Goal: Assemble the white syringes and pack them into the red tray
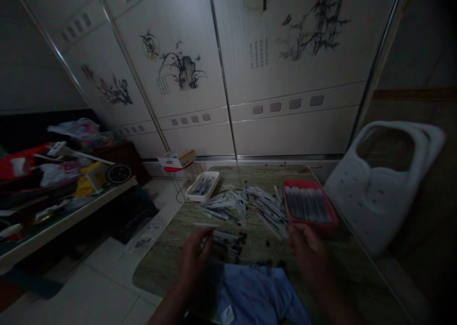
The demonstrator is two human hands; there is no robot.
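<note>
My left hand [195, 254] is curled over a small cluster of pens [228, 241] near the table's front, its fingers pinched on one thin pen. My right hand [306, 248] hovers near the front edge of a red tray [326, 228] filled with pens laid side by side; its fingers are bent and dim, and what they hold is unclear. A loose heap of pens [246, 203] lies across the middle of the greenish table [160, 268]. Small dark caps are scattered in front of my hands.
A white tray [204, 186] with a few pens stands at the table's back left. Blue cloth [257, 294] lies at the front edge. A white chair [385, 182] stands to the right, a cluttered low shelf [60, 210] to the left, and sliding painted doors behind.
</note>
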